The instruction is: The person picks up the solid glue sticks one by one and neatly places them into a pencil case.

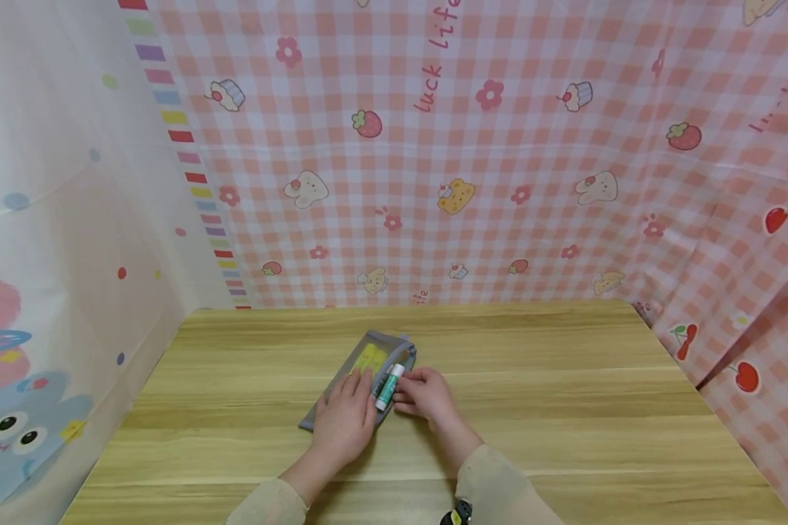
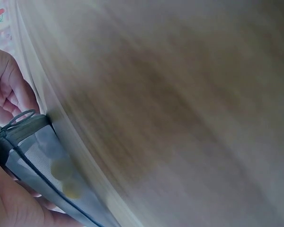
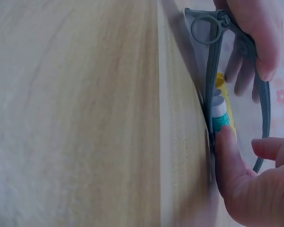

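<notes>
A grey mesh zip pouch (image 1: pixel 344 364) lies slantwise on the table, its zipped side gaping open towards my right hand. My left hand (image 1: pixel 344 419) lies over the pouch and pinches its upper zip edge between thumb and fingers. A green glue stick (image 1: pixel 389 388) with white ends lies in the opening. My right hand (image 1: pixel 428 397) is beside it; one digit touches the glue stick in the right wrist view, while another stands apart near the upper zip edge. Something yellow (image 1: pixel 369 357) shows through the mesh. In the left wrist view, the grey zip pull loop (image 2: pixel 22 118) sits at the pouch's end.
The wood-grain table (image 1: pixel 565 408) extends around the pouch. Behind it hangs a pink checked cloth (image 1: pixel 532 160); a white printed cloth (image 1: pixel 59 240) hangs at the left. A black watch-like device (image 1: pixel 458 513) is on my right forearm.
</notes>
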